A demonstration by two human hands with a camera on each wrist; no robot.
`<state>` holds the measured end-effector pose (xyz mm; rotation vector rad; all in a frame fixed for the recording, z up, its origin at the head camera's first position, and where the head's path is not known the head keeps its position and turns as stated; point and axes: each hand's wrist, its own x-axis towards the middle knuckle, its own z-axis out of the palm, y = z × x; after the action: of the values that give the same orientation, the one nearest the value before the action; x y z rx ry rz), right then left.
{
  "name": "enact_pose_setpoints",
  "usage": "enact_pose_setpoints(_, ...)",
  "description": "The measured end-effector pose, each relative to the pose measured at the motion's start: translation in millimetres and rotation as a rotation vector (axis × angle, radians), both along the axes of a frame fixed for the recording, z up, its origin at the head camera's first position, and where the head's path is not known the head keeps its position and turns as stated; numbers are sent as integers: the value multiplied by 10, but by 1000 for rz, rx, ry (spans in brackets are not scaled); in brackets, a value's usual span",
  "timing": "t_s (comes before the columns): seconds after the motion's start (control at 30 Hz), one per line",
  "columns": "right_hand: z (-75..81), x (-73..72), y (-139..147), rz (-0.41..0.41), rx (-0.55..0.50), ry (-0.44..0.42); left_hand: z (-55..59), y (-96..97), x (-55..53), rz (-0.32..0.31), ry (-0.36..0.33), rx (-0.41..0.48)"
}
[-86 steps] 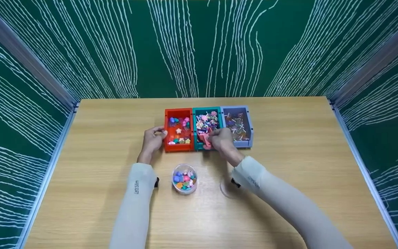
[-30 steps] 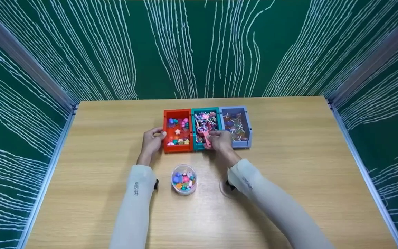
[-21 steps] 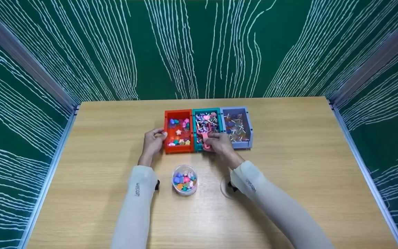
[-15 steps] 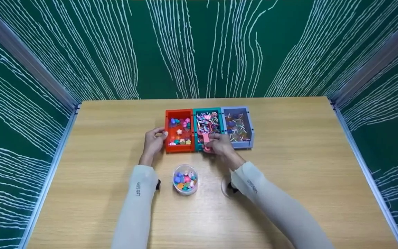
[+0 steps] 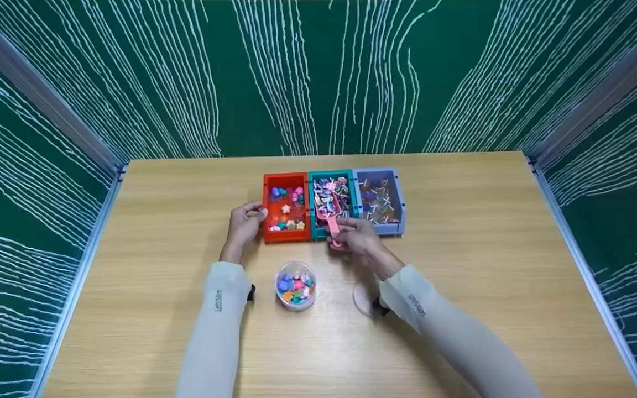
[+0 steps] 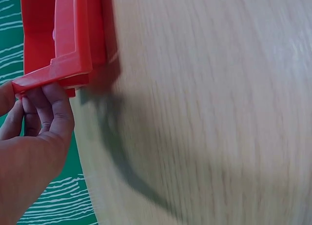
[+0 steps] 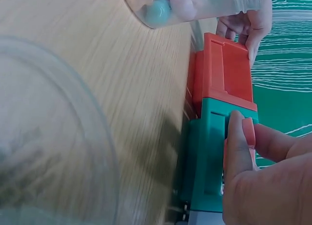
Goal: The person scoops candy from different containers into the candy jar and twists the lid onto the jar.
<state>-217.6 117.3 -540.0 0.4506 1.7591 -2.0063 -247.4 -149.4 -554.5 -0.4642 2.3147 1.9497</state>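
In the head view, three joined bins stand in a row: a red bin point(image 5: 285, 236), a teal bin point(image 5: 354, 190) and a lilac bin point(image 5: 401, 215). My left hand point(image 5: 244, 228) pinches the red bin's left rim between thumb and fingers, which the left wrist view confirms. My right hand point(image 5: 361, 237) grips the handle of a pink scoop point(image 5: 333, 223). The scoop's bowl lies over the teal bin, filled with small patterned pieces that have white sticks, like miniature lollipops. Colourful beads lie in the red bin. Translucent pieces with white sticks fill the lilac one.
A clear jar point(image 5: 295, 307) of mixed colourful beads stands in front of the bins. To its right, partly under the right wrist, lies a clear round lid point(image 5: 359, 301). Green panels point(image 5: 324, 77) with white lines enclose the wooden table point(image 5: 462, 249).
My right hand has drawn back slightly toward me and turned, and the scoop now shows a load of pieces at the surface. The left hand keeps its hold on the red bin.
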Motion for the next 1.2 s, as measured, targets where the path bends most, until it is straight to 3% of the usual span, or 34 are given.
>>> enact_pose_setpoints(0.53, 160, 88, 211, 126, -6, 20, 23, -12, -26, -7, -50, 25)
enact_pose_setpoints(0.73, 215, 132, 253, 178, -13, 31, 12, -25, -25, -4, -39, 30)
enact_pose_setpoints(1.2, 504, 302, 401, 334, 55, 52, 23, -44, -48, -21, -70, 33)
